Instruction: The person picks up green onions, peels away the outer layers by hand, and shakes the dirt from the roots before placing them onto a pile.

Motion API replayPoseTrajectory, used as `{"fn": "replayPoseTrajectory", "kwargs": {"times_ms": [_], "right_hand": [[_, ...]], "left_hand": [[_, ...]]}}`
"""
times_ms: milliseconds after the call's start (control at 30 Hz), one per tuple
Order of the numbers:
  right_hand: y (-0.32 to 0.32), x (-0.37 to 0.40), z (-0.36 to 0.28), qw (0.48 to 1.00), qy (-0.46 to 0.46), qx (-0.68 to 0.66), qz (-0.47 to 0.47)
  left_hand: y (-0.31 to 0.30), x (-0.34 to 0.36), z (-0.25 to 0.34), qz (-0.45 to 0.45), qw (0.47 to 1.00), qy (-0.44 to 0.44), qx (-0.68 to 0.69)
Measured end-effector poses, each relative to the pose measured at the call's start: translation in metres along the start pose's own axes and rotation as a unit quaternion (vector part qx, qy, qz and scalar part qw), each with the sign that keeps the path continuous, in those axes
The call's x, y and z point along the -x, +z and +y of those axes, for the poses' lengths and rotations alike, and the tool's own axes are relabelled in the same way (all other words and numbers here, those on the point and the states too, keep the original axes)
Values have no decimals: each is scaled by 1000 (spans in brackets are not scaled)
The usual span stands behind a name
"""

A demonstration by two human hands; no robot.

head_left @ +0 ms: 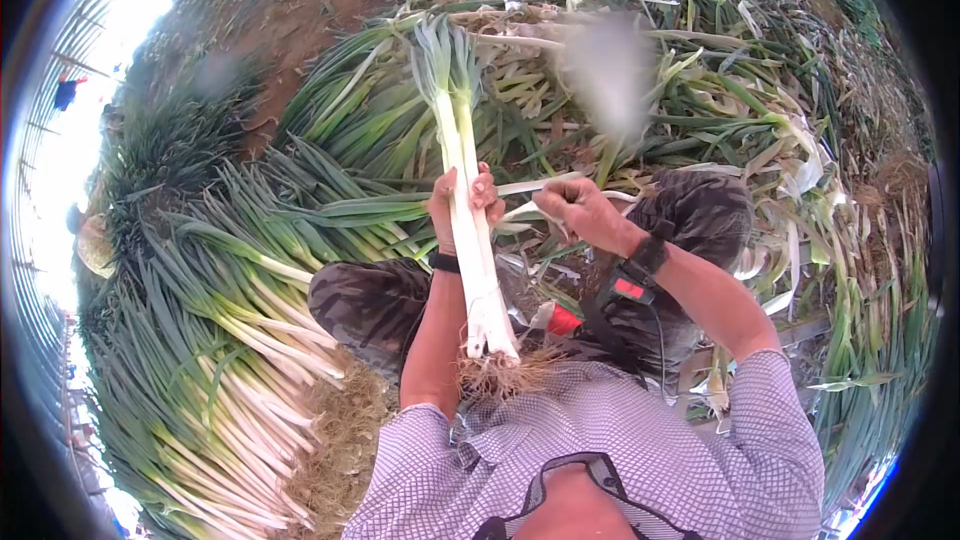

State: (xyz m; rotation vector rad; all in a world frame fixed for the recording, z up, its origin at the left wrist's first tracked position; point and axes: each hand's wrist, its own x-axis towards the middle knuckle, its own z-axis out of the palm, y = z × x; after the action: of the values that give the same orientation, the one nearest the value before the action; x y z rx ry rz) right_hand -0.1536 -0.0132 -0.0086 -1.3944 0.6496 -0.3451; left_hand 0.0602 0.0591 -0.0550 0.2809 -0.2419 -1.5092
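Several leeks (462,145) stand nearly upright in front of my chest, green tops trimmed and pointing away, shaggy roots (495,375) toward my shirt. My left hand (466,202) is wrapped round their white stalks about midway. To the right of them, my right hand (582,212) is closed, thumb against the curled fingers, apart from the leeks. Pale strips overlap its fingertips in this view; whether it grips one I cannot tell. A dark strap with a red-lit device (632,288) is on my right wrist.
Rows of leeks (240,380) lie on the left, roots toward me. Stripped leaves and peelings (700,70) are heaped ahead and to the right. Bare brown soil (320,10) shows at the far left. My bent knees (365,305) in camouflage trousers flank the work.
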Motion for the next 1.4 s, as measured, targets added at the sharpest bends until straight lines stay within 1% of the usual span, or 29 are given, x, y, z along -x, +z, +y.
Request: {"fn": "replayPoseTrajectory", "kwargs": {"times_ms": [33,67,100,133,167,233,267,367,400,433,467,500,533,600,633,667,767,800,833,867,900,967,1067,1167,1200,1300,1400], "right_hand": [[-2,-3,-6,1000,-9,-25,8],[-4,-4,-12,999,-17,-47,13],[-5,-3,-15,996,-2,-82,22],[-3,-2,-18,992,10,-119,29],[-3,-1,-20,987,21,-158,38],[-7,-2,-20,983,17,-178,39],[-8,-2,-24,982,19,-182,49],[-8,-6,-23,972,19,-225,67],[-4,-10,-21,968,15,-240,73],[-1,-13,-22,964,9,-254,79],[1,-10,-22,967,-6,-245,68],[-2,-14,-16,973,-82,-173,129],[-10,-22,-4,965,-155,-99,185],[-28,-19,-25,941,-188,-186,210],[-40,-9,-60,911,-149,-342,175],[-50,-10,-76,897,-199,-310,244],[-76,-30,-37,930,-186,-239,207],[-69,-33,-16,963,-123,-146,190],[-61,-32,6,982,-56,-50,172],[-42,-27,30,996,-7,-1,83],[-16,-21,47,998,42,43,-6],[28,-1,42,995,67,-12,-68],[58,-10,73,999,-22,-32,-8],[88,-13,80,993,-52,-102,5],[93,-14,82,993,-57,-101,21],[77,-13,80,1000,14,-5,-18],[69,-16,88,1000,5,12,-6]], "left_hand": [[-3,-2,-4,-7,1000,-9,-3],[12,-3,-12,60,998,9,-30],[26,-2,-18,129,990,29,-57],[19,-4,-16,93,995,1,-31],[33,-1,-16,137,990,-17,-38],[25,1,-14,129,989,-31,-62],[25,2,-14,107,991,-38,-66],[18,0,-15,125,989,-42,-64],[14,-1,-13,148,986,-59,-56],[11,-1,-15,121,990,-44,-54],[11,0,-18,94,994,-28,-51],[10,3,-20,66,997,-11,-47],[-17,5,-21,73,997,-10,-33],[-34,23,-23,102,993,3,-65],[-42,30,-21,114,990,7,-82],[-59,35,-21,111,992,-8,-53],[-57,31,-30,70,997,-6,-14],[-63,26,-31,74,997,-13,-15],[-62,22,-35,89,996,-2,-24],[-57,21,-38,108,994,7,-34],[-51,19,-39,128,991,13,-48],[-36,18,-38,145,988,23,-55],[-26,20,-33,153,986,21,-57],[-33,18,-26,140,985,-12,-99],[-33,19,-27,127,987,-15,-99],[-29,25,-26,208,968,-64,-128],[-50,42,-27,240,931,-183,-205]]}}
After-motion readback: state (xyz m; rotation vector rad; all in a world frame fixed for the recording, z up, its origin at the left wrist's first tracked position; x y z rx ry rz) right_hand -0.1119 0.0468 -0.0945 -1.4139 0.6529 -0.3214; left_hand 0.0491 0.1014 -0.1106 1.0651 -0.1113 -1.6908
